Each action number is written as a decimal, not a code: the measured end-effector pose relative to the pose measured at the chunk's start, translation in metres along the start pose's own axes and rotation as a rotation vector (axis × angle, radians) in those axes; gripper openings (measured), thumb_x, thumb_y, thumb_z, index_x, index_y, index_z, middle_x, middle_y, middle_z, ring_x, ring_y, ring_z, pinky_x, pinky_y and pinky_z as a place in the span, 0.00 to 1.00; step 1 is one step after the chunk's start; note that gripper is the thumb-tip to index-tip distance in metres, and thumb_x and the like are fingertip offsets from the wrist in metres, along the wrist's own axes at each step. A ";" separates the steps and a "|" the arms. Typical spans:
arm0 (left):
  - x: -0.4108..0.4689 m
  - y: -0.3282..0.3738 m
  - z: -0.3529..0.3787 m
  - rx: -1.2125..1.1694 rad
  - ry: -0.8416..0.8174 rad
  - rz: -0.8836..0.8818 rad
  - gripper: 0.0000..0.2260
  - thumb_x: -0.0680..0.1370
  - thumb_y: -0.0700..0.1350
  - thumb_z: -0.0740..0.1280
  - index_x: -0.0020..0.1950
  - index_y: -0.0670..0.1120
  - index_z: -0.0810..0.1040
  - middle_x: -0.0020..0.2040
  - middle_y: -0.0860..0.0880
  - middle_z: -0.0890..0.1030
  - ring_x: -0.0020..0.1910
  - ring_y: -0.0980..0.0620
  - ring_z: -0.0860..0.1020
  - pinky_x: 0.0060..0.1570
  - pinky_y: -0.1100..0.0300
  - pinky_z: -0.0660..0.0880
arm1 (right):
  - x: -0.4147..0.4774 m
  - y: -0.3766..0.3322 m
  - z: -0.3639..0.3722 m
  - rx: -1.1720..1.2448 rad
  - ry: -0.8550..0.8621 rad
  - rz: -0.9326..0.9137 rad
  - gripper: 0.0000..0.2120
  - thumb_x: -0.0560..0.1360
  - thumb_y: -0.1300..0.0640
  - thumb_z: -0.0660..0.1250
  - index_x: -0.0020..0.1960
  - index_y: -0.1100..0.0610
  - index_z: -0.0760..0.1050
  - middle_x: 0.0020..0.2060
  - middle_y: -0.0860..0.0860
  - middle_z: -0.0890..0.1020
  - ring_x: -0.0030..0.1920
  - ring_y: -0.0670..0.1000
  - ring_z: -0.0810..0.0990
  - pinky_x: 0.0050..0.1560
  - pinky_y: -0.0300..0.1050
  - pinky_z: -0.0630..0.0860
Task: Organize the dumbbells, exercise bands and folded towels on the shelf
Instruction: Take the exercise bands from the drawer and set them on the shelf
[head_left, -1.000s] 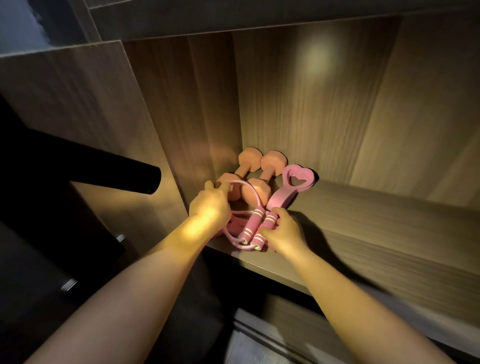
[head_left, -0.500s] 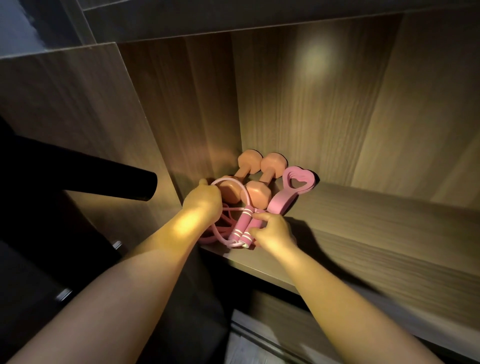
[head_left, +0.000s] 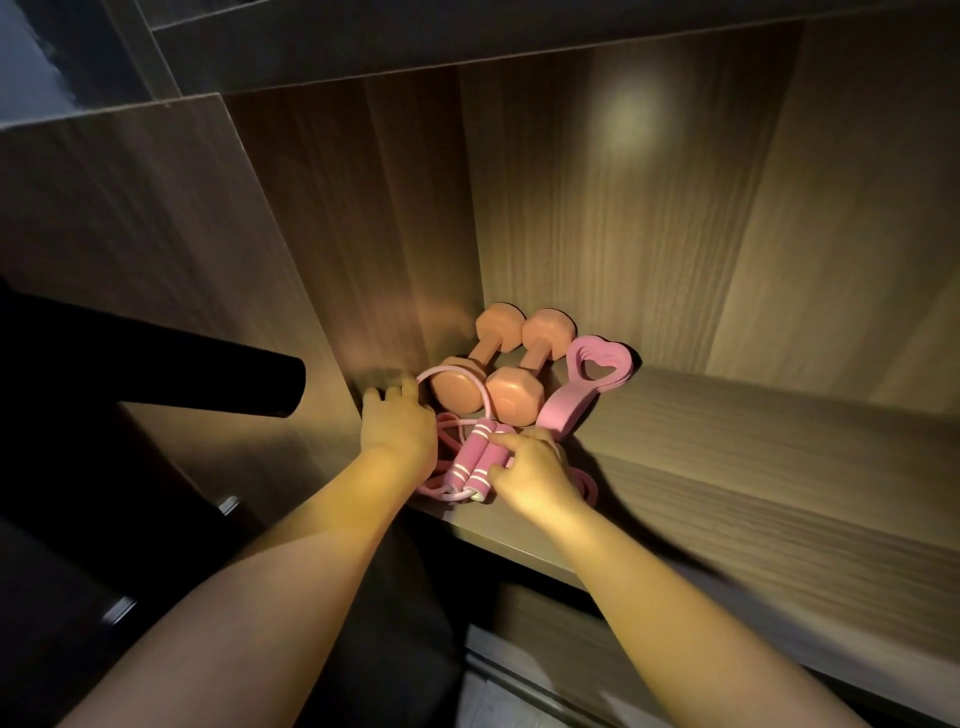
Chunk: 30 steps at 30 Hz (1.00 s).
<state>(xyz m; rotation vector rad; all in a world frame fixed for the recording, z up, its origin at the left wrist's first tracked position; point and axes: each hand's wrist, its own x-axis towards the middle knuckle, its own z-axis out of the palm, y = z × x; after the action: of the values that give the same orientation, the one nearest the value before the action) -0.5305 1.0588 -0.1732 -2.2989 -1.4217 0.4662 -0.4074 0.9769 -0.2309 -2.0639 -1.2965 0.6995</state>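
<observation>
Two peach dumbbells (head_left: 506, 374) lie side by side in the shelf's back left corner. Just to their right, a stack of pink heart-ended exercise bands (head_left: 582, 387) rests on the wooden shelf board (head_left: 753, 467). A pink jump rope (head_left: 470, 460) sits in front of the dumbbells, its cord looped over their near ends. My right hand (head_left: 535, 467) pinches the rope's two striped handles between index finger and thumb. My left hand (head_left: 397, 426) is by the shelf's left wall with fingers spread, touching the cord loop. No towels are in view.
The shelf's left side panel (head_left: 322, 291) stands close beside my left hand. A black tube (head_left: 208, 379) pokes in from the left outside the shelf. The board stretches to the right of the bands. Dark furniture lies below the front edge.
The rope handles have shifted slightly left and toward the front edge with my right hand. My left hand's fingers, earlier curled on the cord loop, are now spread out.
</observation>
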 end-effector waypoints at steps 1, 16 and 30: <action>-0.002 0.000 -0.002 0.002 0.010 -0.003 0.20 0.80 0.48 0.60 0.72 0.50 0.69 0.77 0.41 0.55 0.73 0.42 0.61 0.71 0.45 0.58 | -0.002 0.002 -0.001 -0.031 0.005 -0.028 0.22 0.77 0.54 0.66 0.70 0.47 0.71 0.65 0.52 0.68 0.64 0.55 0.69 0.63 0.46 0.70; -0.046 0.047 0.025 -0.255 0.172 0.266 0.26 0.84 0.53 0.52 0.80 0.49 0.49 0.80 0.47 0.52 0.78 0.45 0.56 0.73 0.37 0.38 | -0.035 0.045 -0.001 -0.498 0.034 -0.111 0.26 0.82 0.56 0.55 0.78 0.48 0.55 0.79 0.50 0.54 0.78 0.54 0.49 0.76 0.51 0.48; -0.045 0.047 0.029 -0.219 0.169 0.237 0.29 0.84 0.52 0.54 0.80 0.47 0.44 0.80 0.45 0.47 0.79 0.43 0.48 0.73 0.40 0.37 | -0.040 0.051 0.003 -0.504 0.059 -0.141 0.26 0.82 0.55 0.57 0.79 0.49 0.54 0.79 0.54 0.52 0.79 0.57 0.46 0.76 0.54 0.46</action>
<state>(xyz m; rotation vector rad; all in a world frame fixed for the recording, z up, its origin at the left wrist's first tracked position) -0.5275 1.0039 -0.2180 -2.6277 -1.1756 0.1833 -0.3941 0.9232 -0.2654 -2.3223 -1.6944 0.2603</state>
